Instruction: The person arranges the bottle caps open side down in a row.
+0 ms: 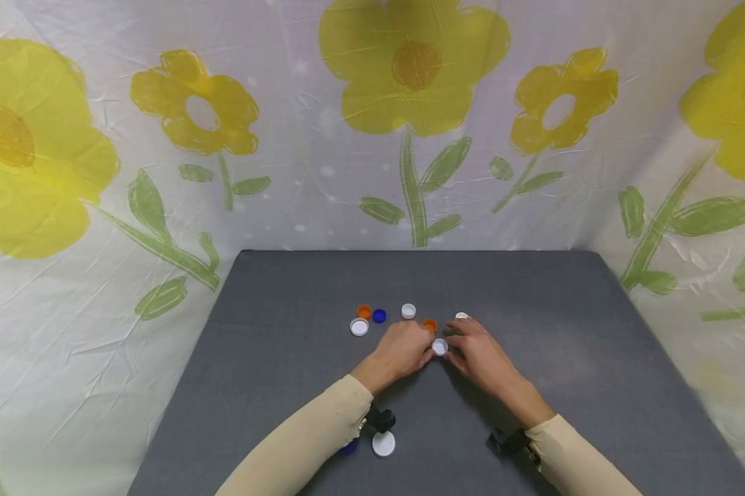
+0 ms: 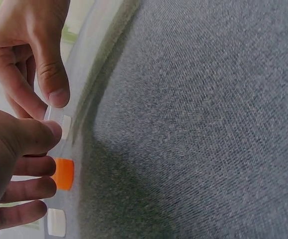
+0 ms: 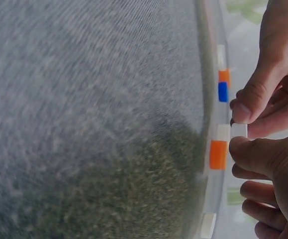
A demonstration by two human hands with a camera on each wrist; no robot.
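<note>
Both hands meet over the grey table, pinching one white bottle cap (image 1: pixel 440 346) between them. My left hand (image 1: pixel 405 346) has its thumb and index finger at the cap's left side. From the right, my right hand (image 1: pixel 480 355) grips the other side with thumb and index finger, its remaining fingers spread loosely. In the left wrist view the cap (image 2: pixel 56 115) is held on edge between the two thumbs. Just beyond the hands lies an orange cap (image 1: pixel 429 324), with a white cap (image 1: pixel 462 315) by the right fingertips, partly covered.
Farther left lie an orange cap (image 1: pixel 363 312), a blue cap (image 1: pixel 379 315), a white cap (image 1: pixel 359 327) and another white cap (image 1: pixel 408 311). Near the left sleeve sit a white cap (image 1: pixel 383 444) and a partly hidden blue cap (image 1: pixel 349 447). A flowered curtain (image 1: pixel 286 207) surrounds the table (image 1: pixel 273 289).
</note>
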